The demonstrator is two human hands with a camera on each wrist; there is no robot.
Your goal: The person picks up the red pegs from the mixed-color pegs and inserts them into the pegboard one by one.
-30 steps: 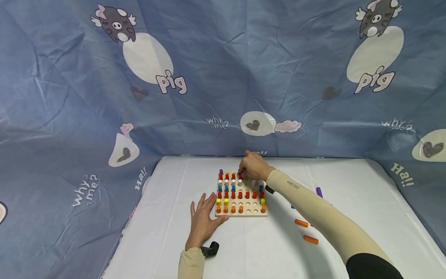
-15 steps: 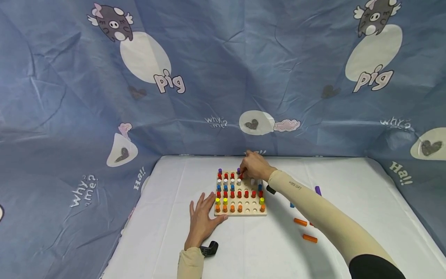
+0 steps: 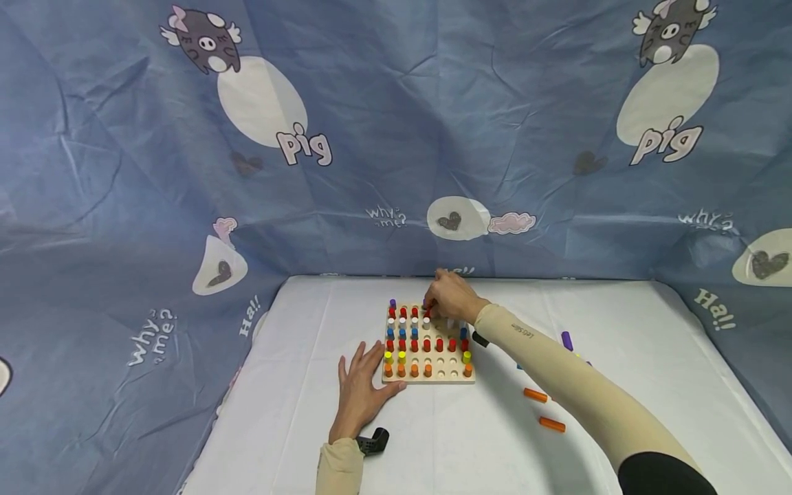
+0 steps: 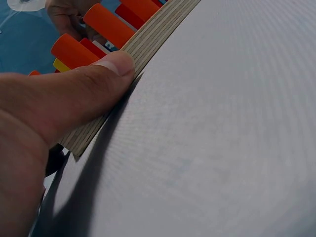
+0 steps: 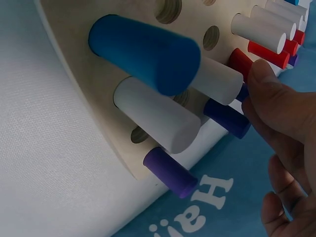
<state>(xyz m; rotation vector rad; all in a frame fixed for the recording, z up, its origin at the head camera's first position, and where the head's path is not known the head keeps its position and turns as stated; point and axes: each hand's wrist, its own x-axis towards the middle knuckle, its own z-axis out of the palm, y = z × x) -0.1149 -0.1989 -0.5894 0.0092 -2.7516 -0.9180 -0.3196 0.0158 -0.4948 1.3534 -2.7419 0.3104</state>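
A square pegboard (image 3: 443,375) of pale layered wood lies at the centre of the head view on a white surface (image 3: 297,412), its grid of round holes partly filled with short coloured pegs standing upright: orange and yellow ones in the near rows, red, blue and white behind them, a purple one at the far left corner. Several holes in the near rows are bare. The left hand (image 3: 361,392) lies flat on the surface at the board's near left corner, fingers straight and spread, and the left wrist view shows its thumb (image 4: 86,91) pressed against the striped plywood edge beside two orange pegs (image 4: 106,24). The right hand (image 3: 450,297) reaches over the far edge of the board with its fingers curled down among the red pegs (image 3: 427,313); whether they actually pinch one I cannot tell. In the right wrist view its fingertips (image 5: 269,94) sit just beside a red peg and a dark blue one. Loose orange pegs (image 3: 535,395) and a purple peg (image 3: 566,340) lie on the surface to the right of the board.
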